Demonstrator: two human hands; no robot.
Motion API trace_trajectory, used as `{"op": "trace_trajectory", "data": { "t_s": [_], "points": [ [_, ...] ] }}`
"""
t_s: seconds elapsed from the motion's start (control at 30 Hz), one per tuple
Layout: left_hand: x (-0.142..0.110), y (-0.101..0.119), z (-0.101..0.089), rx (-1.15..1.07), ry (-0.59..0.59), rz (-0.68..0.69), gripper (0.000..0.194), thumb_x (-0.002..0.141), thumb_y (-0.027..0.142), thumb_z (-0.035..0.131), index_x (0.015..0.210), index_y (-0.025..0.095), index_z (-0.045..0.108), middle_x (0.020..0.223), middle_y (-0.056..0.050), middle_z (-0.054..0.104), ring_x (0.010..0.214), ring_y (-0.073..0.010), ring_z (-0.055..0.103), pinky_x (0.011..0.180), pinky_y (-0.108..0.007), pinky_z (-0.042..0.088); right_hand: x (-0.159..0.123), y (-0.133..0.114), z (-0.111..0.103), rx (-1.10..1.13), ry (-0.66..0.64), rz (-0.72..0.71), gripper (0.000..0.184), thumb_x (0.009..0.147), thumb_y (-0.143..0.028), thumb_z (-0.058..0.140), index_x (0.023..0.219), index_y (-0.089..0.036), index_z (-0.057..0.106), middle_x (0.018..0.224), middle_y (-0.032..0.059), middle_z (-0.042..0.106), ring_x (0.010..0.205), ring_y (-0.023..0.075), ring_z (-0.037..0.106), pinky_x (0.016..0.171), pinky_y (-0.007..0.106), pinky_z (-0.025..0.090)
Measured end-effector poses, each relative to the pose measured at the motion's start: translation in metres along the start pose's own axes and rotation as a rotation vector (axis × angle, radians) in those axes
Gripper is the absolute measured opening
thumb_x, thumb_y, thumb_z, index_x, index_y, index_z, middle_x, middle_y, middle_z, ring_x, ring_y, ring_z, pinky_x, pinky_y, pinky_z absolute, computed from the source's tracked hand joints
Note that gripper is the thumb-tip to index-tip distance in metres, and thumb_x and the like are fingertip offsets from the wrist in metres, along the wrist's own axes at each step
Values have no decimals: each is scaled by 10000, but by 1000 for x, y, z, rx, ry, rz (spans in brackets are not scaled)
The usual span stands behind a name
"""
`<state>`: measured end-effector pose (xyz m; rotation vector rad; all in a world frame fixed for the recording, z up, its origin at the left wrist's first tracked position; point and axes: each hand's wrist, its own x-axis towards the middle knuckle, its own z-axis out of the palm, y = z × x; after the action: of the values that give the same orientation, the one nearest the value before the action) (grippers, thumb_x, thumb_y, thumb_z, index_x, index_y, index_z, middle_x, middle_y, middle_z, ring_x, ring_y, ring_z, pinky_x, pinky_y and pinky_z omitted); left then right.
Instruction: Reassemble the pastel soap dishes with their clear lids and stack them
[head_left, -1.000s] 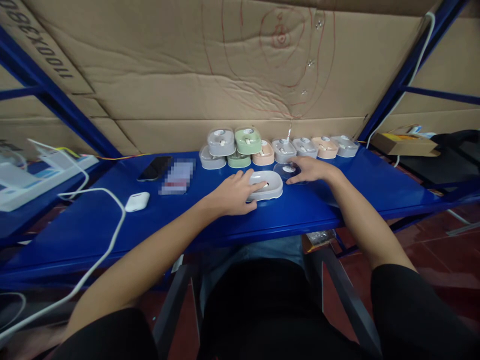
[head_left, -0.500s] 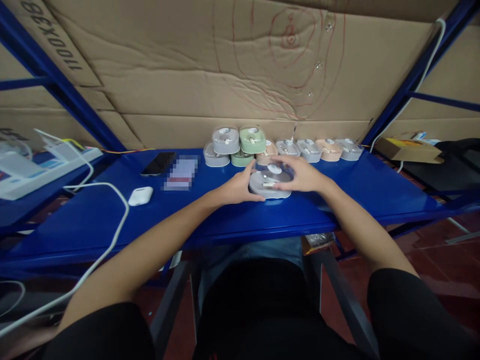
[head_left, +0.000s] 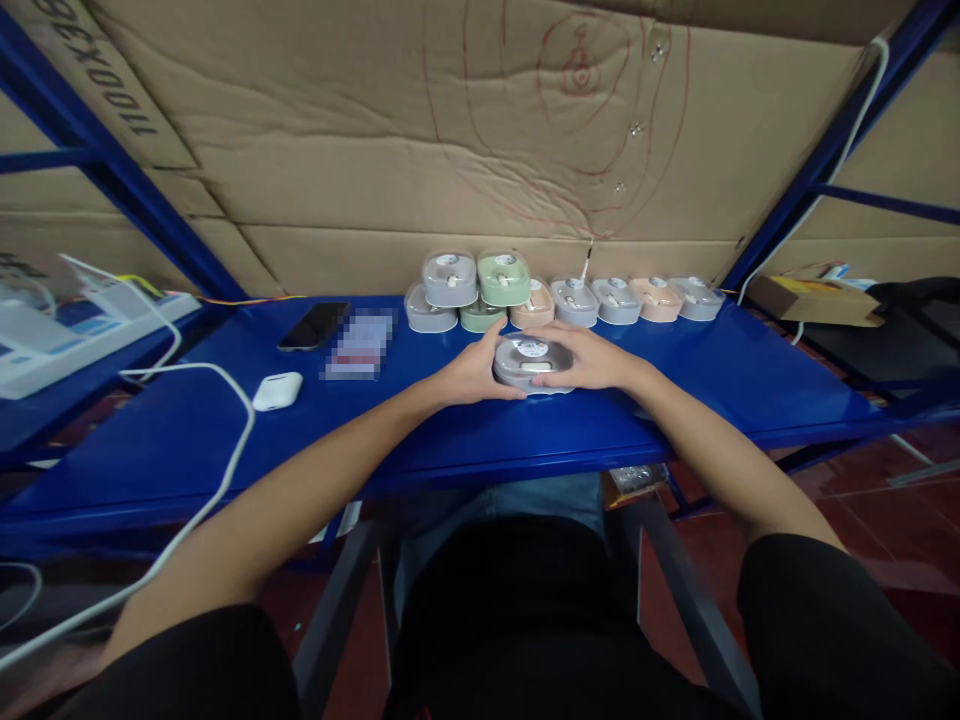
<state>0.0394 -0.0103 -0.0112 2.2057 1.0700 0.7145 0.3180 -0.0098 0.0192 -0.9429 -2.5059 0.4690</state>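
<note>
A small grey oval case with a clear lid (head_left: 529, 358) sits on the blue shelf (head_left: 465, 420) in front of me. My left hand (head_left: 472, 375) grips its left side with fingers curled over the edge. My right hand (head_left: 592, 358) holds its right side, fingers pressed on the lid. Behind it, along the cardboard wall, stands a row of like cases: grey ones (head_left: 448, 278), green ones (head_left: 503, 277), and peach ones (head_left: 655, 298), some stacked two high.
A black phone (head_left: 313, 326) and a blurred card (head_left: 358, 346) lie left of the cases. A white earbud case (head_left: 276, 390) and a white cable (head_left: 210, 470) lie further left. A cardboard box (head_left: 814, 299) sits at right. Blue rack posts (head_left: 817, 150) flank the shelf.
My right hand brought the clear lid from the right onto the grey case, and both hands now clasp the closed case. The view shifted slightly.
</note>
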Motion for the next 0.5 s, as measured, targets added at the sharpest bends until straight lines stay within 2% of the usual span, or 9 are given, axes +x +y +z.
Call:
{"op": "trace_trajectory", "data": {
  "t_s": [0.17, 0.37, 0.5],
  "points": [
    [0, -3, -4, -17, 11, 37, 1468, 635, 560, 1047, 1808, 151, 265, 1684, -297, 590, 1583, -510, 566, 1310, -683, 441, 3, 1, 8, -25, 28, 5, 929, 901, -668, 857, 1704, -274, 603, 1549, 158, 687, 1401, 408, 688, 1236, 586, 528],
    [1, -4, -10, 60, -25, 63, 1179, 644, 583, 1015, 1623, 163, 510, 1654, -267, 626, 1530, -502, 614, 1271, -663, 491, 5, 0, 15, -90, 29, 14, 944, 909, -688, 835, 1728, -298, 574, 1400, 144, 704, 1323, 402, 701, 1177, 564, 557],
    [0, 1, -9, 27, -28, 70, 1087, 673, 613, 997, 1556, 172, 542, 1570, -246, 688, 1459, -479, 669, 1218, -648, 537, 4, -6, 16, -109, 13, 20, 977, 911, -724, 816, 1743, -282, 556, 1439, 168, 679, 1354, 427, 686, 1159, 567, 567]
  ]
}}
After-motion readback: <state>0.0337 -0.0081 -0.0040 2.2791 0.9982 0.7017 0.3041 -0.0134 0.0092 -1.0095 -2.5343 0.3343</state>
